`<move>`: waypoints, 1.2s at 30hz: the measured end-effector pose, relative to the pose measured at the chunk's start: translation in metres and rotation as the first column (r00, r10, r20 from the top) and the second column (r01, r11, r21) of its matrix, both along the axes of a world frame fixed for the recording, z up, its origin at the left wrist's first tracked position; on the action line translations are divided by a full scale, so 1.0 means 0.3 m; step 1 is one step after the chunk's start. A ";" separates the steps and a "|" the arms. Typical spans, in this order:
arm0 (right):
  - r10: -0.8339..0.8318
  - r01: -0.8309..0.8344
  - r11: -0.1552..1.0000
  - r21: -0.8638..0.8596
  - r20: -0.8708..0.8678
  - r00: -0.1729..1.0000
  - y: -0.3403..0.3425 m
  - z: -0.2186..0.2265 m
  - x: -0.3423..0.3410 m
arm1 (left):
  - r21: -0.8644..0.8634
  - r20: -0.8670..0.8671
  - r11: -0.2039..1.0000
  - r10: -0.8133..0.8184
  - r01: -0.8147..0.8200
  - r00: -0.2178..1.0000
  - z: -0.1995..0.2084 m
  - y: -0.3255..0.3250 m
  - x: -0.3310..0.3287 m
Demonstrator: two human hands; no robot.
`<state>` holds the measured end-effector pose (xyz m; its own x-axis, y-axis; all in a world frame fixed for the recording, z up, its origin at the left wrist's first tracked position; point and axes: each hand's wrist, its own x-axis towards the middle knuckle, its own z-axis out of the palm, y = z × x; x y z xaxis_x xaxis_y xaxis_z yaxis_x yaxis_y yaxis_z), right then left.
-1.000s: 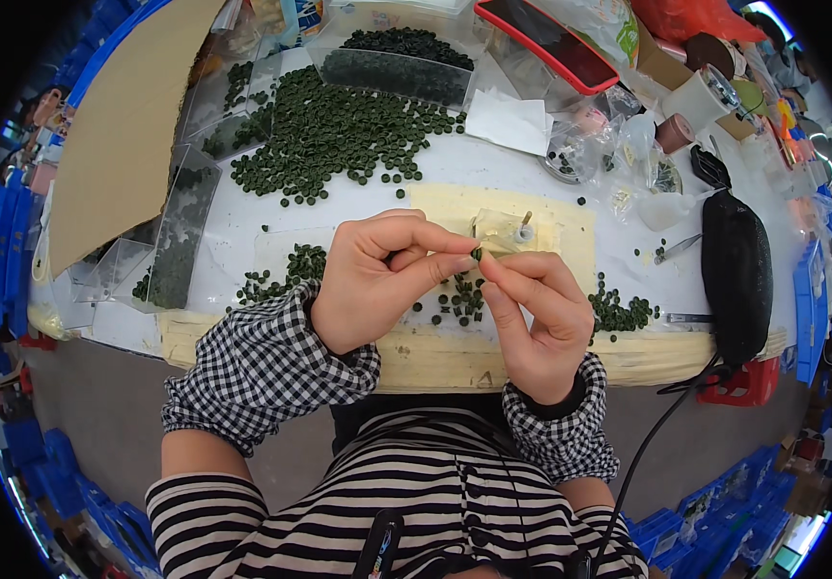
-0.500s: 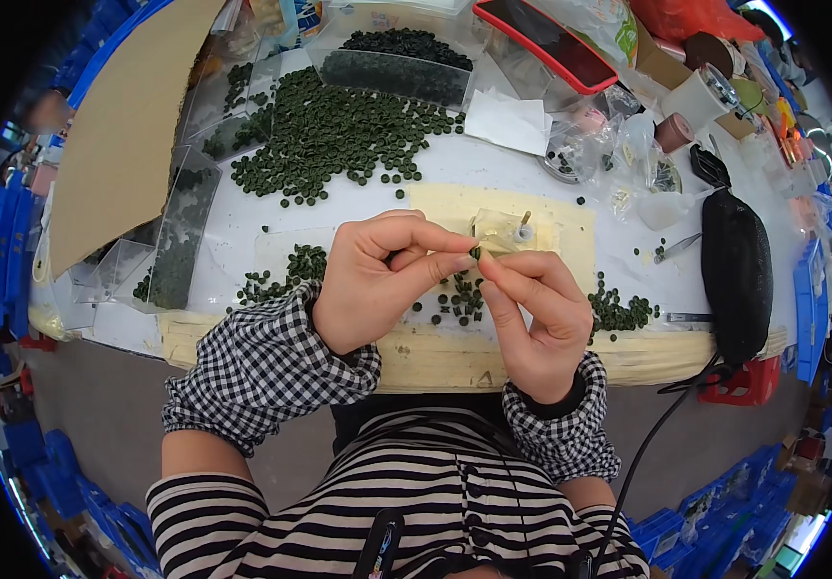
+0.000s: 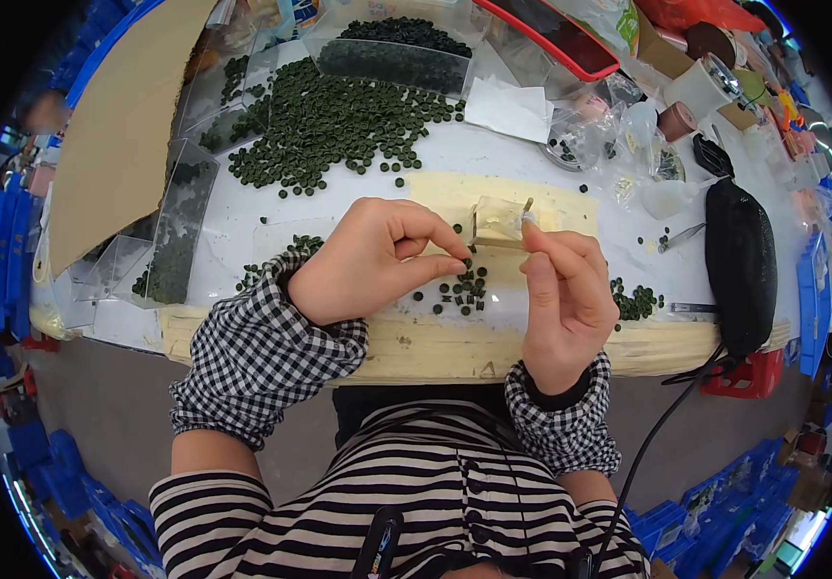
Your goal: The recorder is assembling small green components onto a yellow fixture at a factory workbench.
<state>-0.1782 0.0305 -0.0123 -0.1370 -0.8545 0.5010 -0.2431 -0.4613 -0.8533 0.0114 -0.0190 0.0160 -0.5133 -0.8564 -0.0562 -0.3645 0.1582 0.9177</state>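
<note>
Lettering, cropped, on clear tub (image 3: 435, 10) beyond left hand (image 3: 363, 261). Discs (image 3: 480, 272): dark green, small, round; scattered between hands, heaped beyond left. Left: narrow pinch, hold unclear. Right hand (image 3: 570, 304): likewise, near peg (image 3: 528, 205).

Pile of small round dark-green discs (image 3: 324, 135): matt, plastic-looking. Left of pile: flat tan cardboard sheet (image 3: 122, 125), matt. Right: folded white paper (image 3: 509, 108). Behind: clear glossy plastic tray (image 3: 392, 69).

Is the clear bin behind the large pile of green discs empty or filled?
Filled: dark pieces heap inside the clear bin and show through its front wall.
</note>
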 end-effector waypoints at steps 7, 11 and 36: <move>0.004 -0.005 0.999 0.039 0.026 1.000 0.009 0.005 0.009 | -0.072 0.145 0.997 0.024 -0.014 0.989 -0.013 -0.017 0.018; -0.006 0.006 1.000 0.019 -0.002 1.000 0.006 0.004 0.005 | 0.425 -0.364 0.886 0.356 -0.187 0.861 -0.012 -0.037 0.018; -0.223 0.137 0.973 -0.187 -0.599 0.769 -0.120 0.064 -0.059 | 0.649 -0.579 0.760 0.508 -0.016 0.637 -0.031 -0.020 0.004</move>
<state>-0.1959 -0.0056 0.0070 0.0902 -0.7698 0.6319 -0.7829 -0.4469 -0.4327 0.0126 -0.0250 0.0066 -0.3565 -0.8892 -0.2867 0.4720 -0.4362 0.7661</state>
